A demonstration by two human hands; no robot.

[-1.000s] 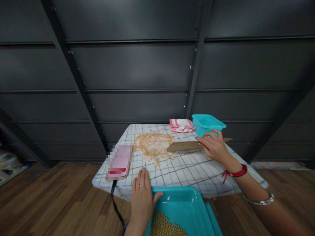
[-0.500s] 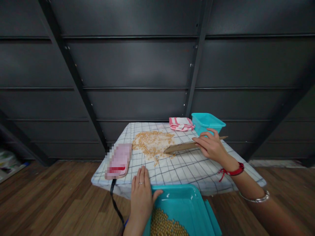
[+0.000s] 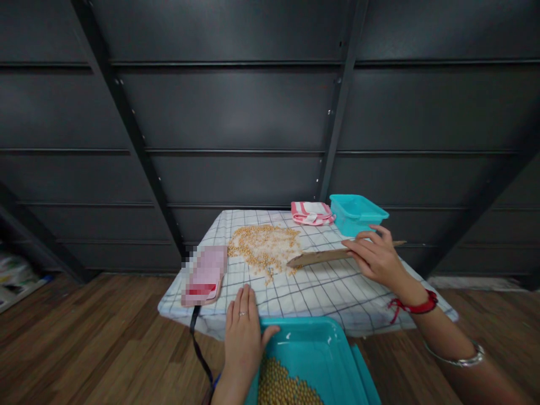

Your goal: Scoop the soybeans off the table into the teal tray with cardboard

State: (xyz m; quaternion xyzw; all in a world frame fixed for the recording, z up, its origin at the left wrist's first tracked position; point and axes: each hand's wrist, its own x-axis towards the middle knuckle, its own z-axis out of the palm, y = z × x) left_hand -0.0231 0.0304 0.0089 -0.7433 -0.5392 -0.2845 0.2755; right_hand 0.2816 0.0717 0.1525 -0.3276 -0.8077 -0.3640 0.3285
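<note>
The cardboard strip (image 3: 320, 257) slants over the cloth-covered tabletop (image 3: 324, 295), its tip at the near right edge of the soybeans (image 3: 242, 241) — the right hand (image 3: 375, 259) has its fingers pinching the strip from above. The work looks only partway along: those beans are left in a loose, broad scatter, mixed with white grains (image 3: 280, 243), perhaps rice, too small to tell, while a heap of beans (image 3: 287, 388) sits in the teal tray (image 3: 312, 337). The left hand (image 3: 244, 337) rests by the tray's rim — fingers nearly together, thumb spread
</note>
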